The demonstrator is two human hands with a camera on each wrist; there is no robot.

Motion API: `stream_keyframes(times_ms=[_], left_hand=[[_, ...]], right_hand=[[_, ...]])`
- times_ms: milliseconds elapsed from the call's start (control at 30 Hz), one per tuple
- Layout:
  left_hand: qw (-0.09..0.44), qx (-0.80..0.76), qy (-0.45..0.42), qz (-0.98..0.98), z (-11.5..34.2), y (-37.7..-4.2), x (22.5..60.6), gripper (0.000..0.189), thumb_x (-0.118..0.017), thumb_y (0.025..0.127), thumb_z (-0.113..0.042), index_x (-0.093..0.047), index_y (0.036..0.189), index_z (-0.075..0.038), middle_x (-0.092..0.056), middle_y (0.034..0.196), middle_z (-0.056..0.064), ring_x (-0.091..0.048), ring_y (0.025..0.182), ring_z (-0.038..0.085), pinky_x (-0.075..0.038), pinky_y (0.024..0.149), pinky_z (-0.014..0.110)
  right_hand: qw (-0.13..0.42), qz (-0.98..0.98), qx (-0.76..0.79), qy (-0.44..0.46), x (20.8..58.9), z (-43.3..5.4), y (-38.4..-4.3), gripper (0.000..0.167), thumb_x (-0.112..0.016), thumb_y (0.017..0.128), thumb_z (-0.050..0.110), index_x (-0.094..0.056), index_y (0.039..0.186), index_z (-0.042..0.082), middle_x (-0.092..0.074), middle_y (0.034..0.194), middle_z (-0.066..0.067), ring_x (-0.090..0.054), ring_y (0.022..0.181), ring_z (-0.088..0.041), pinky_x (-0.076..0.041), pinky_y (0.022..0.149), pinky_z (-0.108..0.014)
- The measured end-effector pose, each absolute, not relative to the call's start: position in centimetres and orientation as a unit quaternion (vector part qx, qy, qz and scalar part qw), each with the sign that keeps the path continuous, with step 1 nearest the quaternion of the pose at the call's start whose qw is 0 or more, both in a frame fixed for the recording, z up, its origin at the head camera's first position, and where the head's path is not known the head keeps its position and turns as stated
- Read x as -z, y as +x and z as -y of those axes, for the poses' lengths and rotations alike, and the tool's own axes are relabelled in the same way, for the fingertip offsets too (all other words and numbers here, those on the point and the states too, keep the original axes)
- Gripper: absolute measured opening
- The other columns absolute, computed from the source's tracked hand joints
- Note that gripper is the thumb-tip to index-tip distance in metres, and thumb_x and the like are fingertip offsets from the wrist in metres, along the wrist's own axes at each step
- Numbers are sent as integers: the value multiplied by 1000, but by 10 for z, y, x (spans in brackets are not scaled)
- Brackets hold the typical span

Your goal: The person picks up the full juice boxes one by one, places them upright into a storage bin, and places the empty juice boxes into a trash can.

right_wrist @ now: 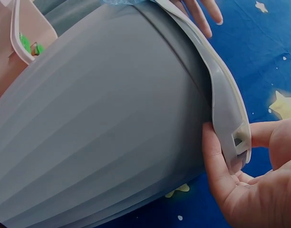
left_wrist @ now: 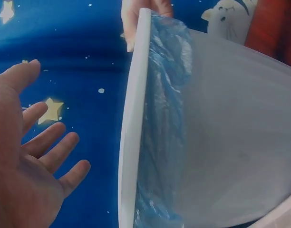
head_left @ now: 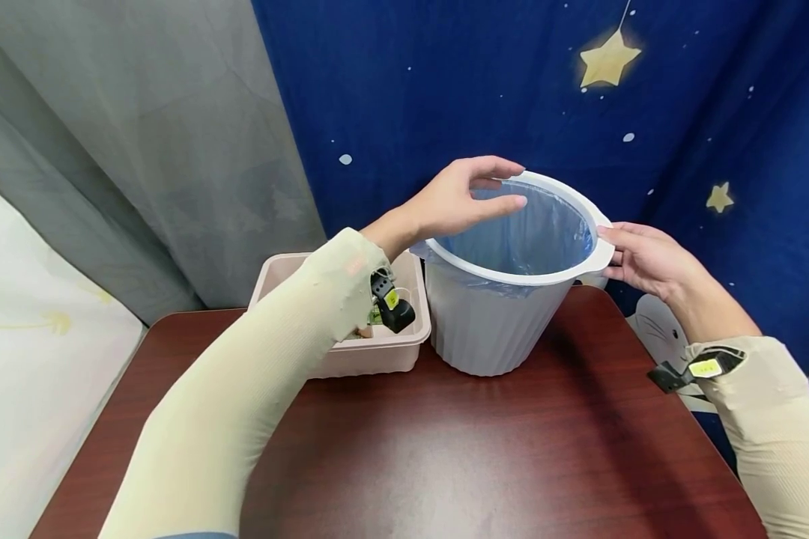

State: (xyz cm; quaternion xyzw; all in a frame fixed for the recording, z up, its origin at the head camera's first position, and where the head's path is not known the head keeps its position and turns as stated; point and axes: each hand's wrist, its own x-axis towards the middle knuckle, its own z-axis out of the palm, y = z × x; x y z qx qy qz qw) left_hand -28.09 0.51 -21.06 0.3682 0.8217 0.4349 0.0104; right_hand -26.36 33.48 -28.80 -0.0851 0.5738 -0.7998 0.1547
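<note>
A ribbed grey trash can (head_left: 488, 329) stands tilted on the table, lined with a thin blue plastic bag (head_left: 512, 232). Around its mouth runs a white rim ring (head_left: 495, 278), with the bag's edge folded out beneath it. My right hand (head_left: 650, 258) pinches the ring's handle tab at the right, thumb on top and fingers below, as the right wrist view also shows. Above the can's left side hovers my left hand (head_left: 461, 196), fingers spread and apart from the rim in the left wrist view (left_wrist: 36, 147).
A pale pink bin (head_left: 371, 358) sits left of the can, partly hidden by my left forearm, with small green and brown items inside. The dark red wooden table (head_left: 445, 457) extends toward me. Behind hang a grey curtain (head_left: 162, 112) and a blue star-patterned curtain (head_left: 445, 82).
</note>
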Motion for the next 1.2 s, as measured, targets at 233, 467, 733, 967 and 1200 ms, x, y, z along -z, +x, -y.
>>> stream_keyframes(times_ms=[233,467,733,967,1200], left_hand=[[19,-396,385,-833,16,-271,211,48,-66,100,-34,-57,144,-15,-57,145,-3,-53,130,8,-40,111,30],[25,-374,382,-845,64,-252,215,45,-66,101,-30,-59,142,-13,-58,143,-1,-53,132,13,-40,113,37],[13,-368,362,-856,126,-228,226,42,-70,98,-20,-62,138,-9,-62,139,5,-56,130,22,-43,111,43],[-9,-339,329,-881,177,-193,233,42,-72,98,-19,-63,138,-16,-63,137,2,-58,128,21,-44,109,46],[-118,-271,296,-908,239,-153,253,55,-79,91,-14,-60,141,-27,-62,137,-5,-51,126,0,-36,101,10]], right_hand=[[147,-598,783,-85,286,-335,-264,13,-48,108,8,-61,109,5,-72,94,-5,-72,84,-15,-60,68,-30],[119,-679,722,-66,283,-334,-265,10,-56,107,20,-62,108,13,-71,91,2,-70,80,-9,-58,67,-27],[106,-748,651,-68,281,-338,-260,21,-48,109,33,-59,111,16,-67,89,4,-67,80,-9,-60,67,-29],[68,-840,532,-84,283,-345,-244,53,-23,110,50,-50,125,7,-67,93,13,-68,83,-9,-61,68,-31],[2,-899,423,-116,291,-356,-220,56,-22,114,31,-40,138,-16,-61,94,15,-64,81,-1,-60,63,-28]])
